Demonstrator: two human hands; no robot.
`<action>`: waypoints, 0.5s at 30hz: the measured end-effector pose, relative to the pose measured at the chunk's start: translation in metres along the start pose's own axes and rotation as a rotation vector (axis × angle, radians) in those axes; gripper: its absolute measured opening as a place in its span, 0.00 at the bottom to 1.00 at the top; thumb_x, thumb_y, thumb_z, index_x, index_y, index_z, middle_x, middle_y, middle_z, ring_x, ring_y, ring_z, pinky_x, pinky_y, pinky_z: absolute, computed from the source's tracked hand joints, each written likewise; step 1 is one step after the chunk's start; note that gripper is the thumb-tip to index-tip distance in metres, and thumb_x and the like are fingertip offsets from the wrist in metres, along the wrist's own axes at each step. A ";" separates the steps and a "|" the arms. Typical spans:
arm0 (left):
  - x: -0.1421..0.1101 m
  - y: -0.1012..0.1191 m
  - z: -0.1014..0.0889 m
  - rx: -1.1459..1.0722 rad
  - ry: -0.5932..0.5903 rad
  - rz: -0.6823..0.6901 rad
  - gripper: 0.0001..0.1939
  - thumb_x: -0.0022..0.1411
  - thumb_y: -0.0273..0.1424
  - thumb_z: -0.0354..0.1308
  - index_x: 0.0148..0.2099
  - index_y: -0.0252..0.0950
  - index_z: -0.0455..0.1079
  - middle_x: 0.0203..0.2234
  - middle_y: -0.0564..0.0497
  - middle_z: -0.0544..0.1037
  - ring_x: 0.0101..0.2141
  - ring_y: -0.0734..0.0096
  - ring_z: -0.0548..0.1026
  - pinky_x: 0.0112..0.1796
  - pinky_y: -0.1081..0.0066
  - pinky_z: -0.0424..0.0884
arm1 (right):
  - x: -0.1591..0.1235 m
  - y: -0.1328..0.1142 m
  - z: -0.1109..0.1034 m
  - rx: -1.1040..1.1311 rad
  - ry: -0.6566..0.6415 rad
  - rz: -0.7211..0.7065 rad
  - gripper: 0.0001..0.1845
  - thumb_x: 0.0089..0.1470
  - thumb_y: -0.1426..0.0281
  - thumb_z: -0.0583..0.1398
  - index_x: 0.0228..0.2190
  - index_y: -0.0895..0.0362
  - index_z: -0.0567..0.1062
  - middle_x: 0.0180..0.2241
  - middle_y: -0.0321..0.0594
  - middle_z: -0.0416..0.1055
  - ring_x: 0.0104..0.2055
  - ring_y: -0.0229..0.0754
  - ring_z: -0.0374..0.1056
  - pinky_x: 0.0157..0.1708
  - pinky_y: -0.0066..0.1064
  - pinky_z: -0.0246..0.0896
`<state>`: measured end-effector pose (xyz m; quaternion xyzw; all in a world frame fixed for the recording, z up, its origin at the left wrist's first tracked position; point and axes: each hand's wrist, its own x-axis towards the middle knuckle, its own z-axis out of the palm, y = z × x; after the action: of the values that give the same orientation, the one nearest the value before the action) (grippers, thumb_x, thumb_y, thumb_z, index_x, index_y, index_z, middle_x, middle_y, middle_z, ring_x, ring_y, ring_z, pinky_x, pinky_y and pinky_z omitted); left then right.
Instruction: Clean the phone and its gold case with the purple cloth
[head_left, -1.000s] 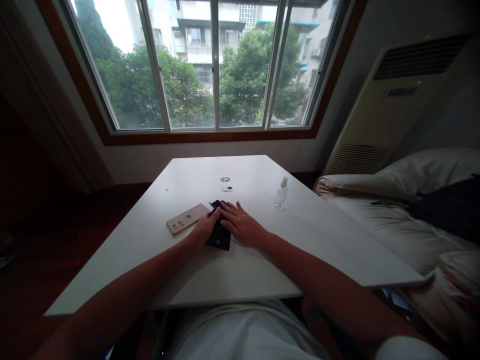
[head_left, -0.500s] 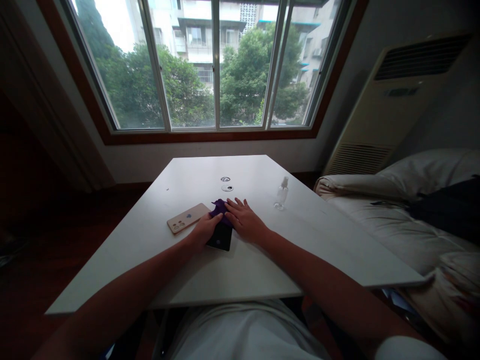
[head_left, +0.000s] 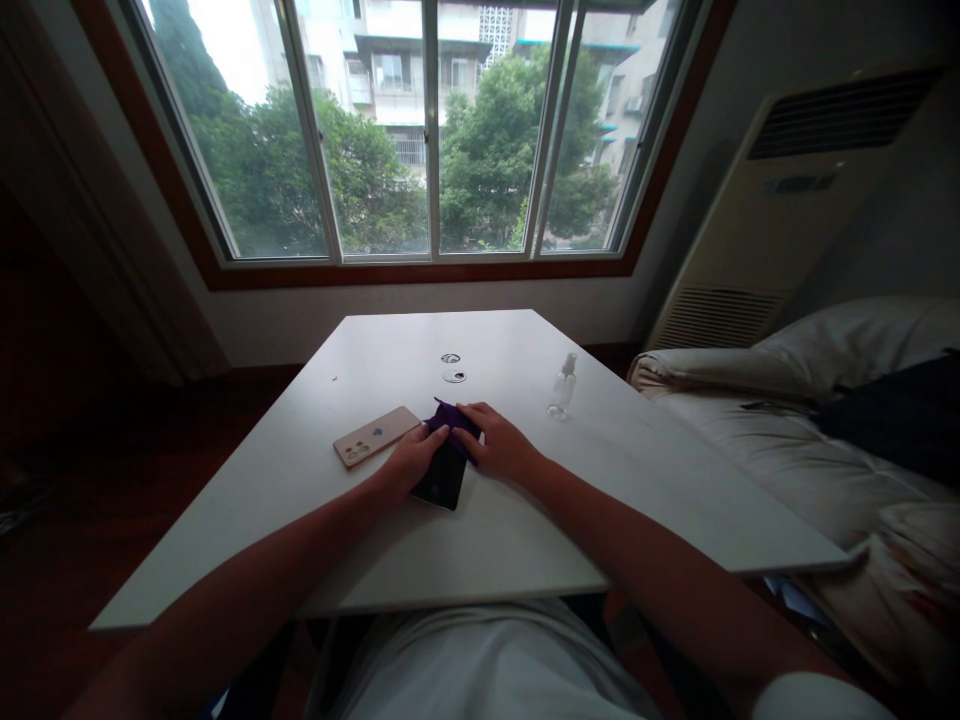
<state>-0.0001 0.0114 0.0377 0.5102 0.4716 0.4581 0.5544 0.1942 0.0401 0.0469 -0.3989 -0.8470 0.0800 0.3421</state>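
A flat black phone (head_left: 442, 478) lies on the white table in front of me, its far part hidden under a purple cloth (head_left: 444, 414). My left hand (head_left: 412, 457) is closed on the phone's left side, with the thumb on top by the cloth. From the right, my right hand (head_left: 501, 440) grips the cloth, fingers bent over the phone's right edge. Close to my left hand, a gold phone (head_left: 379, 436) rests with its camera side up.
A clear spray bottle (head_left: 562, 386) stands upright at the right. Two small round discs (head_left: 454, 377) lie beyond my hands on the white table (head_left: 315, 560). A pale sofa (head_left: 750, 420) is beside the table's right edge, and a window is ahead.
My right hand's fingers, stretched out before, have bent in around the cloth and phone edge. The cloth has bunched and shifted right; the phone has tilted slightly and its near end moved slightly nearer.
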 end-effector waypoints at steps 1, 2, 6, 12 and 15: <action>0.000 -0.001 0.000 0.004 -0.001 0.005 0.23 0.61 0.47 0.62 0.49 0.33 0.75 0.36 0.44 0.81 0.33 0.62 0.78 0.34 0.69 0.71 | -0.001 -0.001 -0.001 0.013 -0.004 -0.006 0.29 0.65 0.60 0.57 0.63 0.57 0.67 0.56 0.52 0.69 0.56 0.52 0.68 0.58 0.45 0.65; 0.001 -0.002 -0.001 0.007 -0.004 0.011 0.23 0.61 0.46 0.63 0.49 0.34 0.75 0.36 0.44 0.81 0.33 0.62 0.78 0.34 0.68 0.71 | -0.001 -0.001 -0.001 0.022 -0.009 -0.013 0.30 0.65 0.59 0.57 0.64 0.56 0.66 0.56 0.52 0.68 0.57 0.52 0.68 0.58 0.46 0.65; 0.003 -0.005 -0.003 0.030 -0.015 0.010 0.23 0.61 0.46 0.62 0.50 0.35 0.75 0.36 0.45 0.81 0.33 0.62 0.78 0.33 0.69 0.71 | -0.003 -0.002 -0.001 0.027 -0.037 -0.031 0.35 0.63 0.55 0.59 0.66 0.57 0.63 0.60 0.53 0.64 0.61 0.55 0.64 0.61 0.47 0.62; 0.002 -0.002 -0.002 0.032 -0.028 0.006 0.25 0.62 0.48 0.61 0.51 0.34 0.75 0.38 0.43 0.81 0.34 0.62 0.78 0.32 0.70 0.71 | -0.004 0.000 0.003 -0.037 -0.126 -0.023 0.53 0.55 0.43 0.62 0.69 0.62 0.56 0.67 0.58 0.55 0.70 0.63 0.50 0.67 0.55 0.51; 0.000 0.001 -0.001 0.028 -0.040 0.026 0.24 0.60 0.46 0.63 0.51 0.33 0.75 0.40 0.42 0.81 0.35 0.60 0.78 0.33 0.69 0.72 | -0.005 0.000 0.004 -0.049 -0.151 -0.029 0.59 0.52 0.40 0.62 0.70 0.61 0.51 0.69 0.59 0.49 0.72 0.66 0.43 0.68 0.59 0.45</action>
<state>-0.0015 0.0114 0.0389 0.5332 0.4600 0.4483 0.5505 0.1938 0.0368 0.0409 -0.3879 -0.8777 0.0843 0.2686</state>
